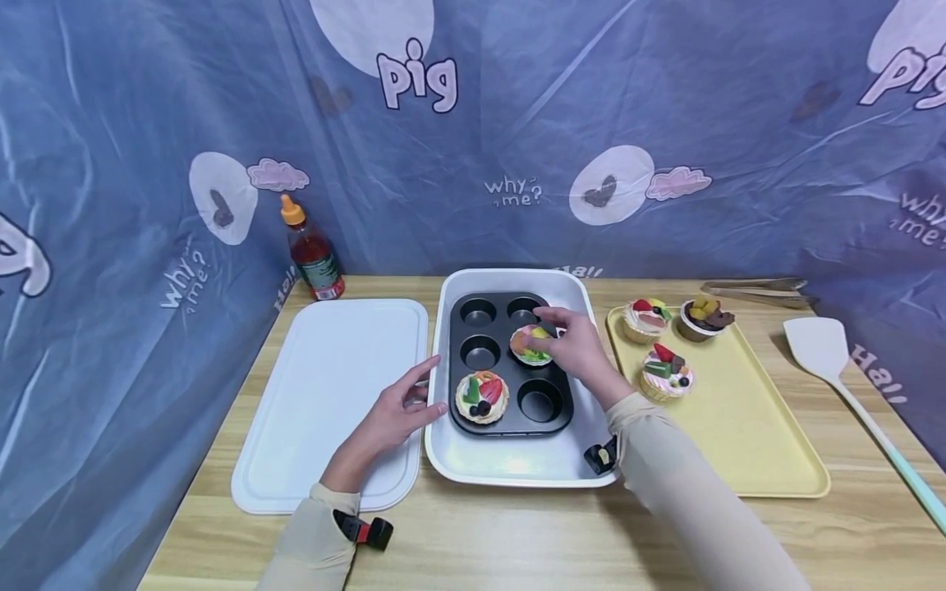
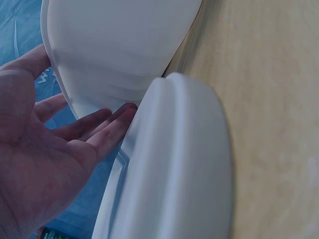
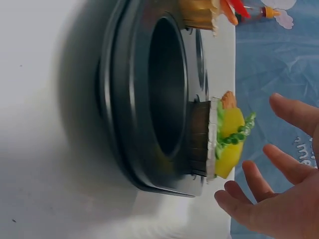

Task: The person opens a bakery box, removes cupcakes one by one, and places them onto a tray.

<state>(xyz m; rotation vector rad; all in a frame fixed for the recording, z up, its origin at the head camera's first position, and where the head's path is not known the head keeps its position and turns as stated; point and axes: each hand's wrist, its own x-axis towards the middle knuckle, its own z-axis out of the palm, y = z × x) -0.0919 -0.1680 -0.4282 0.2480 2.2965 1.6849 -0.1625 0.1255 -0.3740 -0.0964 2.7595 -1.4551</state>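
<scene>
In the head view, my right hand (image 1: 576, 345) is over a cupcake with yellow and green topping (image 1: 530, 345), which sits in a middle cup of the dark muffin pan (image 1: 510, 423). The right wrist view shows the fingers of my right hand (image 3: 279, 184) spread and apart from that cupcake (image 3: 227, 139). Another cupcake (image 1: 482, 397), topped with strawberry and dark berries, fills the front left cup. The pan lies in a deep white tray (image 1: 510, 468). My left hand (image 1: 395, 414) touches the tray's left rim with loosely extended fingers; the left wrist view shows fingertips along the wall (image 2: 109, 64).
A white lid-like board (image 1: 325, 394) lies left of the tray. To the right, a yellow tray (image 1: 739, 435) bears three cupcakes (image 1: 667, 373). A sauce bottle (image 1: 316, 258) stands at the back left. Tongs (image 1: 757, 290) and a white spatula (image 1: 820, 349) lie far right.
</scene>
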